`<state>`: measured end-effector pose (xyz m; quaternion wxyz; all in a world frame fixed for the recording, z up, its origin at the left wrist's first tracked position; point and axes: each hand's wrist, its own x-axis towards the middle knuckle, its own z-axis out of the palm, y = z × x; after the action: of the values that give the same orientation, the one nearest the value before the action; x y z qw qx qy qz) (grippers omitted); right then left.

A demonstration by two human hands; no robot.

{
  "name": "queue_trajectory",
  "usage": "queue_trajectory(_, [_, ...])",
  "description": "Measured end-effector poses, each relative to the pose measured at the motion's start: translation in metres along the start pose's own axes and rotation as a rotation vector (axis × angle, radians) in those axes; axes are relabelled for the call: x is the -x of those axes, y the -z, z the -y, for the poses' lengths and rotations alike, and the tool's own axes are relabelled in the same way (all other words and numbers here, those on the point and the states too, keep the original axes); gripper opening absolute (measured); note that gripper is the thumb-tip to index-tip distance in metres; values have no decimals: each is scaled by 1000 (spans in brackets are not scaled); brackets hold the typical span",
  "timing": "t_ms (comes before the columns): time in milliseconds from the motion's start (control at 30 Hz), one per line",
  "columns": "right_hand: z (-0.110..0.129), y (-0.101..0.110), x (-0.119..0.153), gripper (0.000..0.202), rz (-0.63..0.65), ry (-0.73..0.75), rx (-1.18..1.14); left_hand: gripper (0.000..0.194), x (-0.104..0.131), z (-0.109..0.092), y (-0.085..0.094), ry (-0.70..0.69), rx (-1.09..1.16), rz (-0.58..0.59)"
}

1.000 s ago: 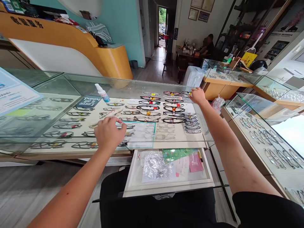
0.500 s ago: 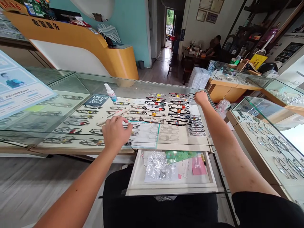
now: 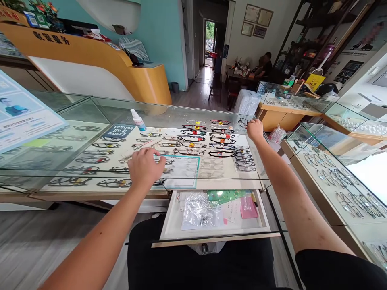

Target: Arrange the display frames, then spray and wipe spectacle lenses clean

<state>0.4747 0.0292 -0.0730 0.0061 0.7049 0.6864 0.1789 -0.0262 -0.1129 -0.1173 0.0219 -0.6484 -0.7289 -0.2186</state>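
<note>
At the far right end of the glass counter, my right hand [image 3: 254,129] has its fingers closed on one side of a dark pair of glasses [image 3: 242,122], which stands tilted. Two columns of glasses lie just left of it, including a black pair [image 3: 222,154] nearest me and a red-rimmed pair [image 3: 220,122] at the back. My left hand [image 3: 146,166] hovers over or rests on the glass, thumb apart from the bent fingers, with nothing visible in it. Beside it is a sheet with a teal border [image 3: 197,173].
A white spray bottle [image 3: 138,120] stands on the counter behind my left hand. Below the counter edge, an open drawer [image 3: 169,231] holds plastic bags and papers. A blue poster [image 3: 33,121] leans in from the left. Another display case [image 3: 320,173] stands to the right. Someone sits far back.
The view has swung slightly to the right. My right hand has shifted a little right of the glasses columns, and the pair in it is now more tilted. My left hand stays nearly put.
</note>
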Motion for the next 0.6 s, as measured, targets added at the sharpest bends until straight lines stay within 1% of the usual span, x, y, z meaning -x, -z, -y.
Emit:
queue_trajectory(100, [1, 18, 21, 52, -119, -62, -115, 24, 0, -2, 2, 2, -9, 10])
queue_trajectory(167, [8, 38, 40, 51, -238, -39, -248, 27, 0, -3, 3, 1, -23, 21])
queue_trajectory(233, [21, 64, 66, 49, -346, 49, -358, 31, 1, -4, 4, -7, -36, 31])
queue_trajectory(267, [30, 78, 82, 49, -380, 110, -401, 32, 1, -4, 4, -9, -42, 36])
queue_trajectory(333, [52, 108, 118, 49, -402, 232, -475, 35, 2, -5, 3, -13, -55, 47])
queue_trajectory(400, [77, 133, 159, 48, -346, 381, -534, 36, 3, -5, 2, -17, -77, 51])
queue_trajectory(467, [101, 149, 201, 45, -238, 574, -577, 39, 4, -5, 0, -26, -101, 47])
queue_trajectory(533, [123, 150, 239, 41, -104, 779, -596, 40, 4, -6, 0, -30, -116, 45])
queue_trajectory(600, [141, 134, 268, 36, -1, 947, -620, 41, 4, -7, 0, -28, -125, 50])
